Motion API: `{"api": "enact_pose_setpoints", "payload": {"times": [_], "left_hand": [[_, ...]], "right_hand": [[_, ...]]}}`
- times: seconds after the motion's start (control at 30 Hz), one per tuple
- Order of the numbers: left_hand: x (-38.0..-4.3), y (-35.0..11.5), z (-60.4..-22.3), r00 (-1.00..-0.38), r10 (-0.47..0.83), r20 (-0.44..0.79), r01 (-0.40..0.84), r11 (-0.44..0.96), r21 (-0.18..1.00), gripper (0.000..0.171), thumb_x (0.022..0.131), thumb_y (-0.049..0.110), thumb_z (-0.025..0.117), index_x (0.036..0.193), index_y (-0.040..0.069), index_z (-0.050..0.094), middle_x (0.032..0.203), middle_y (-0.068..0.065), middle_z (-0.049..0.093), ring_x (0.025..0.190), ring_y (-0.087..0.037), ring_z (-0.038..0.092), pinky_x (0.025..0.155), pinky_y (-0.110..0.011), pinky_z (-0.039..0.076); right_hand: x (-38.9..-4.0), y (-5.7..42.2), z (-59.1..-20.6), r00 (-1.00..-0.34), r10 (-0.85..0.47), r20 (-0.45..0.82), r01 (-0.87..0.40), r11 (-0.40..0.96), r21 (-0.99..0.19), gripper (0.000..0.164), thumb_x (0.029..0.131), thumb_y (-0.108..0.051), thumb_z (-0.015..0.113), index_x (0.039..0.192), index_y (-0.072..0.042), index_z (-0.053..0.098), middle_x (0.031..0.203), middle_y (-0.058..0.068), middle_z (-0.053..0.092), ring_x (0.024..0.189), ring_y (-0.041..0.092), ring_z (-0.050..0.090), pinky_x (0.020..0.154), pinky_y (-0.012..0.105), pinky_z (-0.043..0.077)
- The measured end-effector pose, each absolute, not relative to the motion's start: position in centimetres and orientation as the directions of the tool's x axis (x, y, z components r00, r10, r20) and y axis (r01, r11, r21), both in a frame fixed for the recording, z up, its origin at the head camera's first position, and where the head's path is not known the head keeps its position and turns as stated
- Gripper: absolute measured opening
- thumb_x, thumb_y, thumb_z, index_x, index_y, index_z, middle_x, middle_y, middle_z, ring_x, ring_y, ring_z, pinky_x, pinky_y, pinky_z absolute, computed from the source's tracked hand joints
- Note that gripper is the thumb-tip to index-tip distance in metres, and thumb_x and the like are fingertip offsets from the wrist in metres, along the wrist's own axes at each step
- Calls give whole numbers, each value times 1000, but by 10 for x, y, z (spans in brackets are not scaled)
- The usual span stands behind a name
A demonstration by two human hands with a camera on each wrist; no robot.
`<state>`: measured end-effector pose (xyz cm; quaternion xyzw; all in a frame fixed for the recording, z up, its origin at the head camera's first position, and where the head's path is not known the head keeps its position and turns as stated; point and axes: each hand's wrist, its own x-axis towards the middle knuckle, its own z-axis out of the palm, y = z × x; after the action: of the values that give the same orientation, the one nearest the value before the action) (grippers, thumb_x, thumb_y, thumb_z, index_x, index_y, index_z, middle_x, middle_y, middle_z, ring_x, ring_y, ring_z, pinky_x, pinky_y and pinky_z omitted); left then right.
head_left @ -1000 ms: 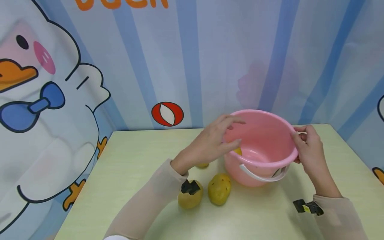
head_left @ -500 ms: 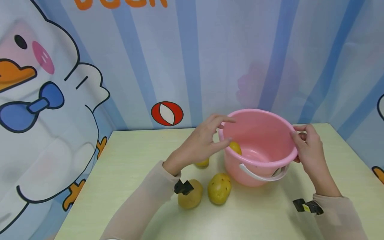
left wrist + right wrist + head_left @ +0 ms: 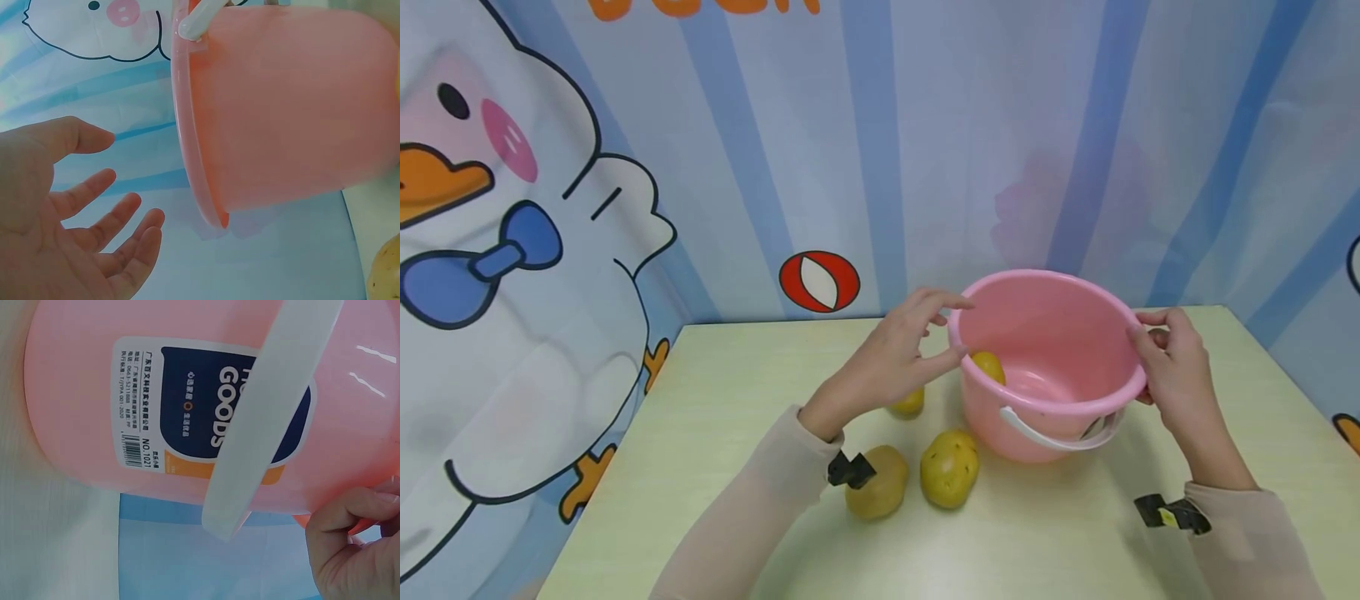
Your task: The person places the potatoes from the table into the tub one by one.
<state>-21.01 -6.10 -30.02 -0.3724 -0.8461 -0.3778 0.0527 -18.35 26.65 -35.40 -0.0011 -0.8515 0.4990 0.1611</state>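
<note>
A pink bucket [image 3: 1052,350] stands on the table with its white handle [image 3: 1052,435] hanging down the near side. My right hand [image 3: 1176,358] pinches the bucket's right rim between thumb and fingers. At the left rim, my left hand [image 3: 898,354] is held with its fingers spread and nothing between them; the left wrist view shows a gap between that hand [image 3: 94,212] and the rim. Inside the bucket, a yellow rounded thing [image 3: 989,367] is partly hidden by the wall. Two potatoes [image 3: 950,469] lie in front of the bucket, the left one [image 3: 880,483] partly behind the wrist strap.
Another yellow rounded thing [image 3: 908,404] lies on the table below the left hand, partly covered by it. A pale table [image 3: 737,467] ends at a blue striped backdrop [image 3: 970,125] close behind the bucket. A label [image 3: 212,412] is on the bucket's side.
My left hand has drawn back leftward from over the bucket's opening, uncovering more of the yellow thing inside. The right hand keeps its hold on the rim.
</note>
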Motion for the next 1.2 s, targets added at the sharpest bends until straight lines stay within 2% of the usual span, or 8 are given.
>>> {"api": "enact_pose_setpoints", "payload": {"times": [0.4, 0.5, 1.2], "left_hand": [[-210, -71, -309, -754, 573, 322, 628, 483, 610, 46, 96, 25, 66, 140, 19, 53, 138, 4, 50, 116, -14, 53, 86, -32, 53], [-210, -75, -311, -764, 565, 312, 618, 500, 607, 47, 96, 26, 65, 141, 19, 52, 139, 5, 49, 116, -14, 52, 88, -32, 51], [-211, -93, -322, -817, 531, 223, 542, 576, 612, 46, 95, 32, 66, 139, 24, 53, 137, 6, 49, 117, -15, 52, 88, -38, 52]], "right_hand": [[-184, 268, -354, -954, 167, 250, -137, 499, -856, 48, 107, -29, 40, 139, 7, 38, 101, 28, 55, 48, 14, 56, 41, 27, 47], [-183, 268, -355, -953, 170, 252, -137, 500, -855, 48, 107, -30, 41, 139, 6, 38, 102, 28, 55, 49, 13, 56, 42, 27, 48], [-183, 267, -354, -949, 172, 266, -150, 494, -856, 46, 107, -29, 42, 137, 5, 41, 93, 21, 56, 48, 14, 56, 41, 27, 47]]}}
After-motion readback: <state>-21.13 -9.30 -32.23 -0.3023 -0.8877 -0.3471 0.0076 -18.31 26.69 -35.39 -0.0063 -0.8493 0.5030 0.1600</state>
